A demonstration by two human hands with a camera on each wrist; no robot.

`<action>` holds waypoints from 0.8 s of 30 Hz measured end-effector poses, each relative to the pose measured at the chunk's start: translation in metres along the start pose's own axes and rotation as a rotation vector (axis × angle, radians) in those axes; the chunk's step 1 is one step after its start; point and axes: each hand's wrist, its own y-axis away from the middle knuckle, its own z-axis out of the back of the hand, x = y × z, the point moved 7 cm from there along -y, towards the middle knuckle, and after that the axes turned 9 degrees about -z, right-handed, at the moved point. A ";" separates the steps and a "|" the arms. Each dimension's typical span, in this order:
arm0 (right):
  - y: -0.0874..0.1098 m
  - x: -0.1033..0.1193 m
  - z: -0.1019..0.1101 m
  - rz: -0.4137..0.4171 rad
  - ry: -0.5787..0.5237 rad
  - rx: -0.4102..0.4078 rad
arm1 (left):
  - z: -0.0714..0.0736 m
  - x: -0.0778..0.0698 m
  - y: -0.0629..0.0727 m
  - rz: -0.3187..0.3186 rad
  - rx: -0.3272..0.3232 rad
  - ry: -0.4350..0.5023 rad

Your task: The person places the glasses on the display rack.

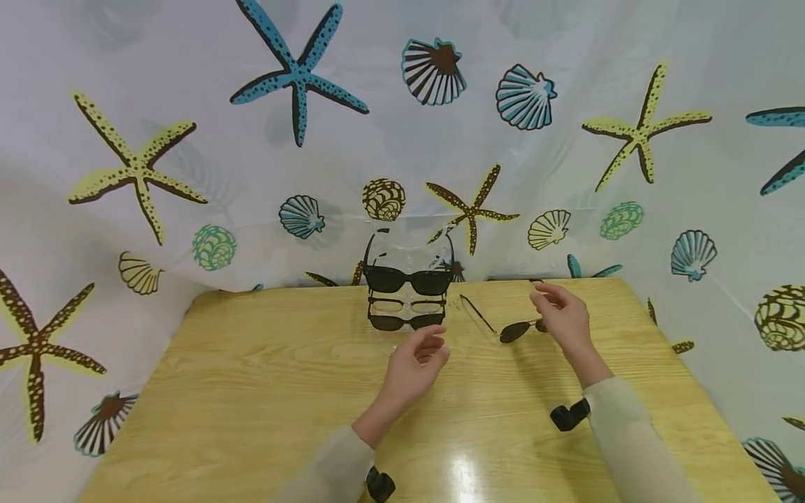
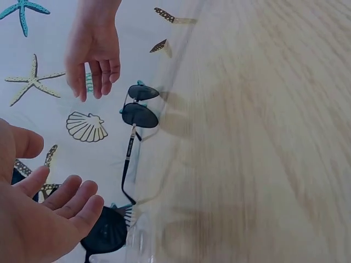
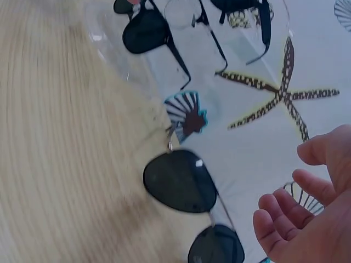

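My left hand (image 1: 415, 369), fingers loosely bent and holding nothing, hovers in front of a clear display stand (image 1: 409, 260). The stand carries a large pair of black sunglasses (image 1: 387, 279) at the top, thin-framed clear glasses (image 1: 428, 307) below it, and another dark pair of sunglasses (image 1: 386, 323) at the bottom. To the right, a pair of aviator sunglasses (image 3: 181, 181) lies on the table with its temples unfolded. My right hand (image 1: 567, 320) hangs just above and beside it, apart from it and holding nothing; in the head view it hides part of one lens.
The wooden table (image 1: 270, 391) ends at a white curtain (image 1: 352, 161) printed with starfish and shells, which rises behind it and along both sides. A small black wrist camera (image 1: 569, 415) sits under the right sleeve; another (image 1: 380, 483) is under the left sleeve.
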 end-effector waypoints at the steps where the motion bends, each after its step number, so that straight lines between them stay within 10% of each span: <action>1: -0.001 -0.003 0.003 -0.006 0.013 -0.014 | -0.005 0.002 -0.001 0.000 0.015 0.010; 24: -0.020 -0.051 0.031 -0.122 0.055 -0.103 | -0.083 0.033 -0.033 0.156 0.068 0.026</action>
